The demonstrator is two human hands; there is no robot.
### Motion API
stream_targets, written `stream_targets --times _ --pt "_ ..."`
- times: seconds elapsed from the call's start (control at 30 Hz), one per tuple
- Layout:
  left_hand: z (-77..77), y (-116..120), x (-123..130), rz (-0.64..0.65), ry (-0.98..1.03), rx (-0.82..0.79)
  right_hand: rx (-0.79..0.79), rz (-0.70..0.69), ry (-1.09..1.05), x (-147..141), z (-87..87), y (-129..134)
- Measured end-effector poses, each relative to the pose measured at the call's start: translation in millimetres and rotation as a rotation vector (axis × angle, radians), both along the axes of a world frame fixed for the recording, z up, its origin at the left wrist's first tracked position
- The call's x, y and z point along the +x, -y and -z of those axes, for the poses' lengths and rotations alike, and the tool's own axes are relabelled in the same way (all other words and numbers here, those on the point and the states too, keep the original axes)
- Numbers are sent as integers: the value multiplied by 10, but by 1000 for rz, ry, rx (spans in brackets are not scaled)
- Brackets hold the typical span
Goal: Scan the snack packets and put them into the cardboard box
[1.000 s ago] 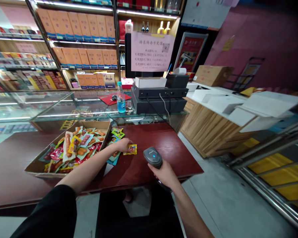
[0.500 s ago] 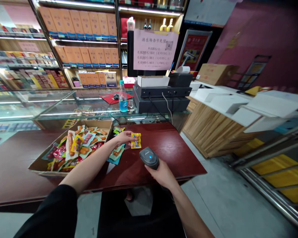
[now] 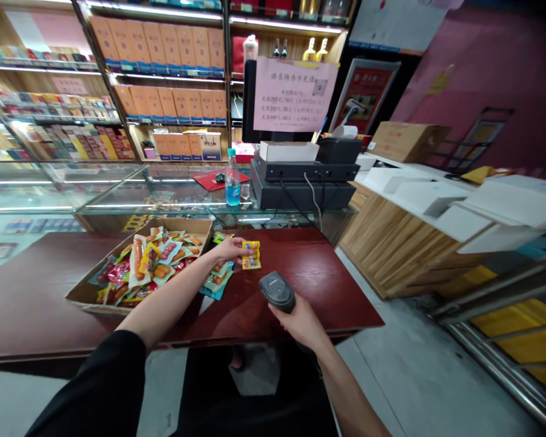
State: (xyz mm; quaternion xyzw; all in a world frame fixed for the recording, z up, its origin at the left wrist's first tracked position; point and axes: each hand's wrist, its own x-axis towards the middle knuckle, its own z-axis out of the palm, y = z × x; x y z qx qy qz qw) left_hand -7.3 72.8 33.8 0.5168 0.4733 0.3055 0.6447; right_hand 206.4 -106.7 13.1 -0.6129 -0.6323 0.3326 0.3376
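Note:
Between the fingers of my left hand [image 3: 230,249] is a small yellow snack packet [image 3: 252,255], held just over the dark red table. My right hand [image 3: 301,320] is wrapped around the handle of a dark grey barcode scanner [image 3: 277,291], whose head points toward the packet. Several other snack packets [image 3: 218,280] lie on the table under and beside my left wrist. To the left, a cardboard box [image 3: 91,306] is heaped with wrapped sausages [image 3: 138,258] and other colourful packets. My left forearm passes over the box's right side.
The red table [image 3: 300,255] meets a glass counter [image 3: 164,188] at the back. A bottle of blue drink [image 3: 232,182] stands there beside a black cash drawer [image 3: 300,193] and a monitor carrying a pink notice [image 3: 295,94]. White boxes [image 3: 428,194] sit on a wooden cabinet [image 3: 382,243] at right.
The view has shifted slightly, moving the scene a little to the right. The blue light on the scanner has gone off. Both hands keep hold of the same things.

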Motion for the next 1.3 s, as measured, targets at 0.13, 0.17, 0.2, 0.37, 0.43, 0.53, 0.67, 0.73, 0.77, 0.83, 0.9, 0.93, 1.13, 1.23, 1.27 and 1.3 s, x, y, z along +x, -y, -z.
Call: stream_targets --times 0.13,0.17,0.2,0.37,0.43,0.53,0.67,0.73,0.77,0.83,0.9,0.93,1.13,1.23,1.27,1.3 --pt "-303 -61 -375 -174 46 64 25 -29 -10 -11 33 -51" --pt "-398 -74 -542 -228 38 97 31 -37 -14 -21 44 -75" --pt "-496 -78 -736 -281 13 136 37 -44 -18 -35 55 -102" --pt "-896 78 -1760 -521 -220 297 44 -102 -32 -141 80 -212" --pt "-977 172 -2014 -561 -213 316 42 -116 -38 -188 65 -231" --pt "-1008 254 -2098 -570 -222 325 43 -125 -44 -240 33 -236" --pt "-908 206 -1745 -468 -265 318 29 -128 -43 -234 22 -216" --pt "-801 114 -1453 -371 -265 342 29 -112 -53 -193 31 -190" --pt "-732 54 -1293 -321 -275 355 30 -98 -58 -165 35 -172" --pt "-571 -82 -970 -238 -347 376 34 -57 -60 -99 34 -125" --pt "-392 -218 -668 -160 -483 416 39 -11 -55 -26 17 -67" --pt "-301 -279 -536 -122 -572 449 38 10 -50 11 5 -37" --pt "148 -574 -158 -44 -1201 523 16 69 -27 217 -32 107" --pt "272 -674 -111 37 -1298 454 34 94 -40 301 7 139" --pt "298 -679 -84 59 -1311 451 42 101 -49 325 24 143" --pt "319 -662 -45 74 -1326 464 49 105 -60 347 38 143"
